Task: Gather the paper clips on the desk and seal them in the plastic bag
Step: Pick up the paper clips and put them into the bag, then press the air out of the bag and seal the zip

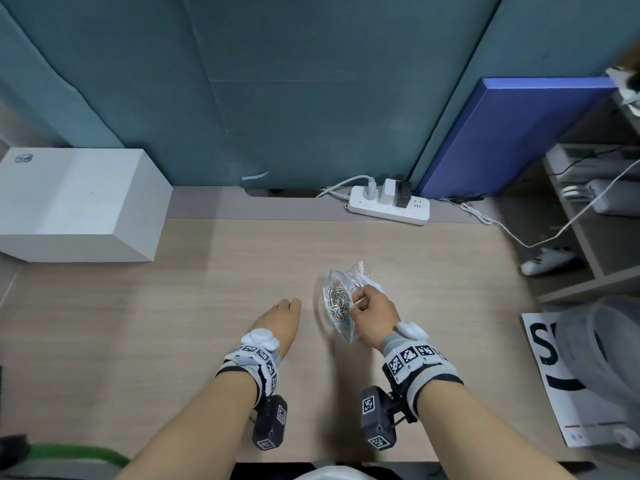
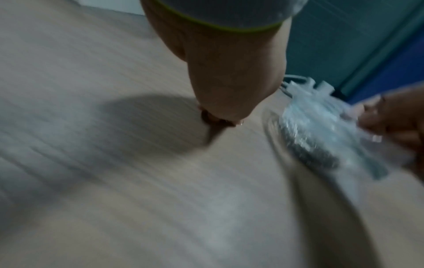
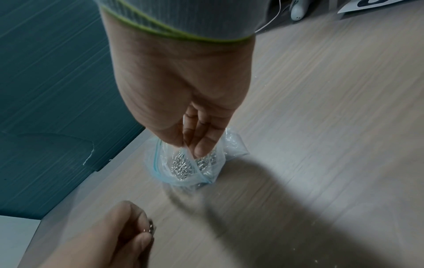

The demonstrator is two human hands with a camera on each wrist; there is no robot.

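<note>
A clear zip plastic bag (image 1: 347, 332) with a blue seal strip sits on the wooden desk (image 1: 138, 323), right of centre, with a heap of silver paper clips (image 1: 336, 300) inside it. My right hand (image 1: 360, 303) pinches the bag's open edge; in the right wrist view its fingertips (image 3: 200, 146) hold the film above the paper clips (image 3: 181, 163). My left hand (image 1: 289, 308) is low over the desk just left of the bag, fingers curled. In the right wrist view the left hand (image 3: 140, 230) pinches a few shiny clips (image 3: 150, 227). The left wrist view is blurred; the bag (image 2: 321, 130) shows there.
A white box (image 1: 79, 202) stands at the back left. A power strip (image 1: 388, 204) with plugs and a white cable lies at the back edge by a blue panel (image 1: 502, 140). A printed sheet (image 1: 554, 382) and a grey object lie at the right edge.
</note>
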